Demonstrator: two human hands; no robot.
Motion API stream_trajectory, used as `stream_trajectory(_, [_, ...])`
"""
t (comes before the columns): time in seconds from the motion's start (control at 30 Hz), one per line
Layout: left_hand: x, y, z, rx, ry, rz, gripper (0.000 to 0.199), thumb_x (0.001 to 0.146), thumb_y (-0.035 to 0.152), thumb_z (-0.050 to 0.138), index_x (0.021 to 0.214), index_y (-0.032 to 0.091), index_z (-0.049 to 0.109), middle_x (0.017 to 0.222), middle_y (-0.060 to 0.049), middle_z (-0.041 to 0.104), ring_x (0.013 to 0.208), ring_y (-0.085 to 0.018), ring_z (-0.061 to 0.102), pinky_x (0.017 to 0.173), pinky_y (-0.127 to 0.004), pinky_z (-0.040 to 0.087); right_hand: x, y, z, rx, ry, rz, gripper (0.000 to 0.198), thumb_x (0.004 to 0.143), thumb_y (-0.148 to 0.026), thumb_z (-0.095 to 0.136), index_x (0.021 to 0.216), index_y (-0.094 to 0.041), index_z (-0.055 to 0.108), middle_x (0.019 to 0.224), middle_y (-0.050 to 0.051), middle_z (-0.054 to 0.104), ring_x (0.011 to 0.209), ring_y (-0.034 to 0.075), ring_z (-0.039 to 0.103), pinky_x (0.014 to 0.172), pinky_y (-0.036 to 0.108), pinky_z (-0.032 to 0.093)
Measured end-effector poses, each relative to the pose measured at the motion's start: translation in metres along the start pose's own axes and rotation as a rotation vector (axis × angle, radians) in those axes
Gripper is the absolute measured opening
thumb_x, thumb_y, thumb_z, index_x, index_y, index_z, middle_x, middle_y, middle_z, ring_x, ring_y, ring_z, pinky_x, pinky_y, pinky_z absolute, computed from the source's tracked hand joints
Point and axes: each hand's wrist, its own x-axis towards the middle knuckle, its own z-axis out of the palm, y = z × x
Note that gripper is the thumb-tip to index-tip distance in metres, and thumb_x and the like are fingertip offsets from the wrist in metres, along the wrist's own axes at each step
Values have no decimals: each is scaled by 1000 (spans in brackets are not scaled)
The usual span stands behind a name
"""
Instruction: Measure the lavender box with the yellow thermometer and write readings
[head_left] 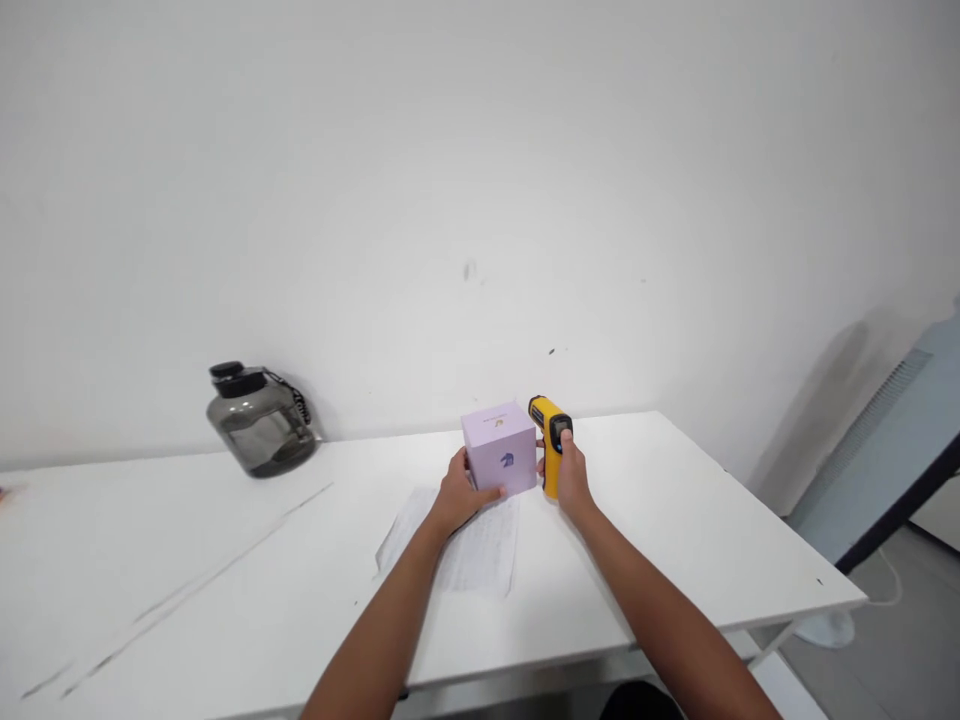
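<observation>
A light purple box (501, 452) with a small dark emblem on its front is gripped at its lower left by my left hand (457, 497), the thumb lying across the front's bottom edge. Just right of the box, my right hand (574, 480) is wrapped round a yellow and black infrared thermometer gun (551, 425). Its nose points away toward the wall, and my thumb rests by the small screen. Below the box, a printed sheet of paper (480, 555) lies on the table, partly covered by my left hand and forearm.
The white table (675, 560) stands against a plain wall. At its back left is a big dark translucent water bottle (266, 425) with a black cap and cord. Beyond the table's right edge leans a pale grey-blue panel-like object (870, 470).
</observation>
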Motion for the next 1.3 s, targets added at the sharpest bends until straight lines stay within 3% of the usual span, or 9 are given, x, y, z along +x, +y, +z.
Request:
stream_trajectory(0.27, [-1, 18, -10, -32, 194, -35, 96, 56, 53, 84, 137, 22, 42, 137, -15, 50, 120, -31, 55, 95, -46, 50, -16, 7, 9, -71, 3, -137, 80, 72, -87, 47, 91, -13, 69, 56, 3, 58, 52, 15, 51, 47, 27, 38])
stream_trajectory(0.4, [-1, 22, -15, -8, 304, -64, 94, 60, 55, 82, 139, 24, 43, 138, -14, 49, 124, -31, 53, 97, -45, 49, -23, 17, 11, -81, -97, -165, 76, 71, -86, 51, 90, -15, 69, 59, 3, 59, 53, 15, 50, 46, 27, 37])
stream_trajectory(0.53, [-4, 28, -16, -21, 313, -105, 90, 62, 56, 80, 138, 24, 44, 138, -13, 51, 125, -31, 53, 97, -45, 49, -30, 29, 13, -25, -222, -202, 71, 77, -82, 46, 87, -16, 69, 64, 5, 61, 56, 15, 52, 50, 28, 39])
stream_trajectory(0.67, [-8, 39, -17, -31, 338, -125, 89, 65, 57, 77, 139, 22, 43, 140, -14, 49, 127, -30, 51, 101, -45, 47, -35, 34, 18, 52, -253, -130, 64, 77, -80, 51, 76, -17, 64, 69, 5, 63, 57, 15, 56, 53, 28, 44])
stream_trajectory(0.83, [-12, 43, -17, 41, 360, -71, 84, 68, 56, 74, 136, 19, 42, 135, -13, 51, 127, -29, 50, 107, -45, 43, -38, 29, 24, 49, -256, -33, 68, 72, -84, 52, 77, -16, 63, 64, 3, 61, 53, 15, 56, 51, 28, 45])
stream_trajectory(1.3, [-16, 39, -17, 155, 463, 132, 87, 66, 58, 74, 134, 20, 38, 128, -14, 50, 121, -32, 53, 97, -48, 48, -44, 21, 30, 150, -254, 119, 71, 59, -87, 53, 77, -18, 60, 58, 0, 56, 46, 14, 51, 46, 27, 39])
